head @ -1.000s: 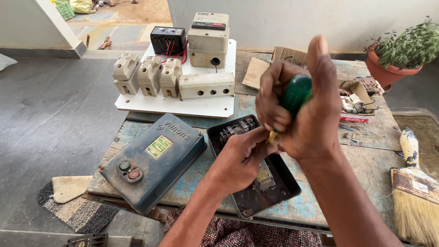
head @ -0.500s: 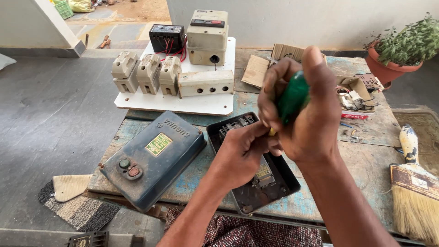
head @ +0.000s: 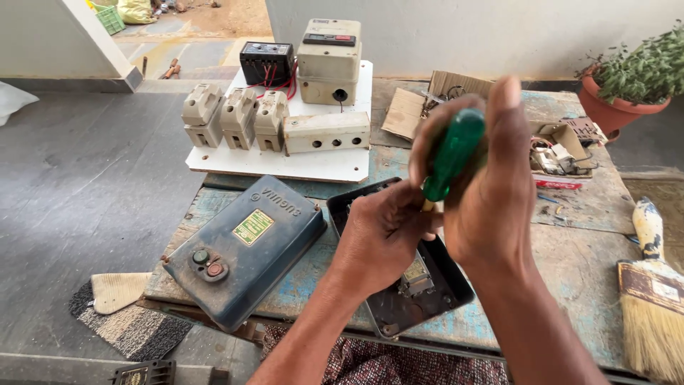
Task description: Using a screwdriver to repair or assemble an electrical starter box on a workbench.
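Nearest me, my left hand (head: 381,239) rests curled over the open black tray (head: 427,299) on the table (head: 577,264), fingers at the screwdriver's shaft. My right hand (head: 491,192) grips the green screwdriver (head: 452,153) above the tray. Left of it lies the blue cover (head: 246,249); a brush (head: 652,299) at right. Beyond, a white board (head: 320,164) with switchgear; a potted plant (head: 627,85) farthest.

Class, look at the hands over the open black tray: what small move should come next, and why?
Probably turn the green-handled screwdriver further. The right hand grips its handle upright, the left hand steadies the shaft low over the black tray, and the tip is hidden, so the screw's state is unclear.
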